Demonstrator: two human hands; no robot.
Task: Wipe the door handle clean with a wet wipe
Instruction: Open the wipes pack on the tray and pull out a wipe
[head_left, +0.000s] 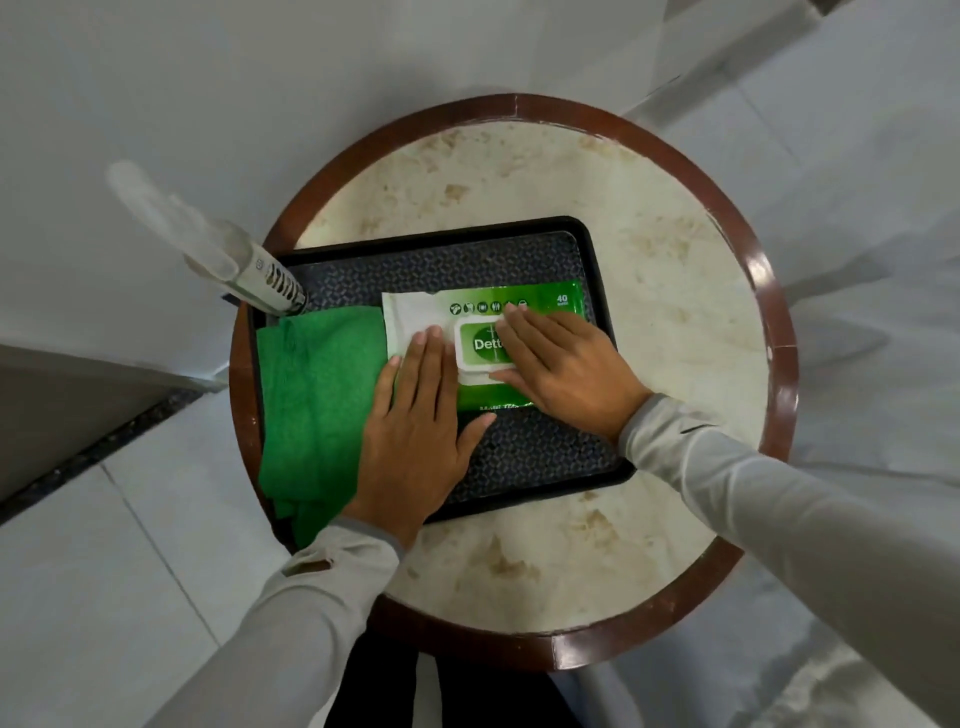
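A green and white pack of wet wipes (550, 301) lies flat on a black tray (524, 452). Its white flip lid (480, 345) in the middle looks closed. My left hand (415, 436) rests flat with the fingertips on the pack's white left end. My right hand (563, 371) lies flat over the pack's right half, fingers touching the lid's edge. Neither hand grips anything. No loose wipe and no door handle are in view.
A folded green cloth (311, 405) lies on the tray's left side. A clear spray bottle (260, 275) stands at the tray's far left corner. The tray sits on a round marble table (675, 291) with a brown rim. White floor tiles surround it.
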